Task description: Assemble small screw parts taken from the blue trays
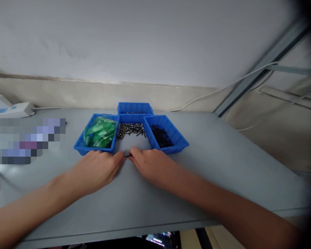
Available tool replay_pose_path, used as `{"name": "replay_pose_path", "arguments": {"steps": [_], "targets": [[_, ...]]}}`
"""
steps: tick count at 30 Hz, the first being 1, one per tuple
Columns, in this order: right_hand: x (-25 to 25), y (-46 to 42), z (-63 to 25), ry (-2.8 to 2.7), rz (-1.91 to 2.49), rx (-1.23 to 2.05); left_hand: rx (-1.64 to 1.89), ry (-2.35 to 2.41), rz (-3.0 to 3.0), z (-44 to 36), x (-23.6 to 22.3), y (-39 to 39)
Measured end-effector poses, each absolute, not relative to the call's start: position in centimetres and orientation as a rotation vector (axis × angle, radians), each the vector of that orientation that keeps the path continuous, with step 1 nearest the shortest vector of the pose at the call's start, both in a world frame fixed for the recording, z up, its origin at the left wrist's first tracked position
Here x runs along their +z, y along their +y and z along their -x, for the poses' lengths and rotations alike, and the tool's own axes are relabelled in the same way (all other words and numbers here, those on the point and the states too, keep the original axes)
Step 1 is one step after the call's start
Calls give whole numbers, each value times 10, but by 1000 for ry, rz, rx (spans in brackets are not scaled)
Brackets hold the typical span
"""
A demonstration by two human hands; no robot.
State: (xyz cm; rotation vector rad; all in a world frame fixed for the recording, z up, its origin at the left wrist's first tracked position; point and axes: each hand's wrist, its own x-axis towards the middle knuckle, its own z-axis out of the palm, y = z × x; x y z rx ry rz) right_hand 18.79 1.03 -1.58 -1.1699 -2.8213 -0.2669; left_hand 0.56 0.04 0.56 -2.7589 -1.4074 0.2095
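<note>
My left hand [101,168] and my right hand [150,165] meet above the grey table, fingertips almost touching. A thin dark stick-like piece [127,156] spans the small gap between them, and both hands pinch it, one at each end. Its ends are hidden by my fingers, so its exact kind is unclear. Just beyond lies a loose pile of small dark and metallic pieces [132,129], too small to name. A blue bin [95,149] with green items in clear plastic is by my left hand. Near my right hand, another blue bin [175,149] contains small black pieces.
At the back stands a third blue bin [134,117] with small metallic pieces. On the left are a blurred-out object [31,141] and a white power strip [18,110]. A white cable [204,95] runs along the wall to a metal frame [245,77] at right.
</note>
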Motion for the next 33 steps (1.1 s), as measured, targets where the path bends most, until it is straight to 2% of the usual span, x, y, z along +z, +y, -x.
{"name": "replay_pose_path", "arguments": {"steps": [16, 33], "targets": [[-16, 11, -185, -2742, 1098, -175, 348, -1425, 2756, -6, 6, 0], [-14, 13, -189, -2828, 1027, -186, 62, -1301, 2728, -1, 1, 0]]}}
